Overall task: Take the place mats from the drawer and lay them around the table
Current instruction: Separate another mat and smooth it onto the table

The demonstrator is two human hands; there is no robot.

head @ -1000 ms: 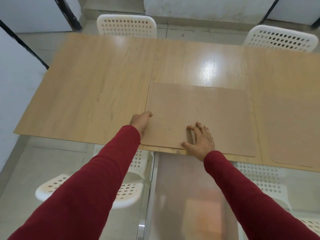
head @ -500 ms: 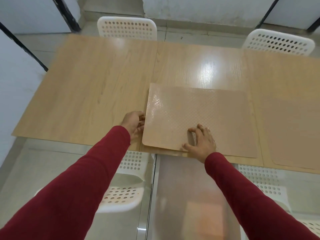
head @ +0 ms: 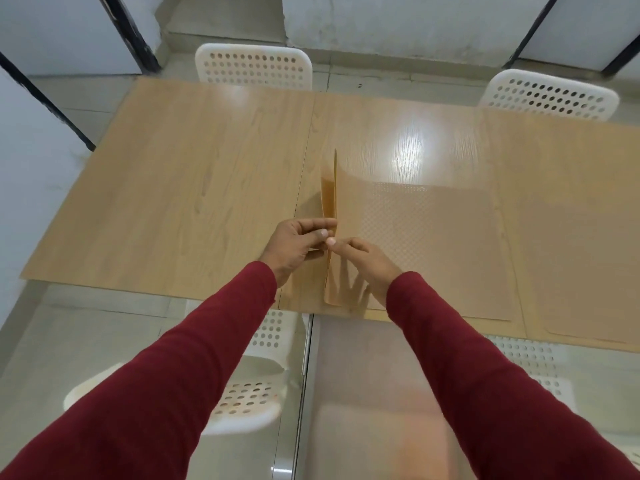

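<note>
Now left hand (head: 298, 245) pinches upright mat (head: 330, 202); right hand (head: 367, 261) alongside.

White perforated chairs (head: 254, 65) (head: 549, 95) behind; glass panel (head: 363, 393) below.

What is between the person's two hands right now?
In the head view, a thin tan place mat, lifted on edge, stands between left hand and right hand.

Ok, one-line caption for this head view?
Both hands, left and right, lift a thin tan place mat on edge above another on the light wooden table.
</note>
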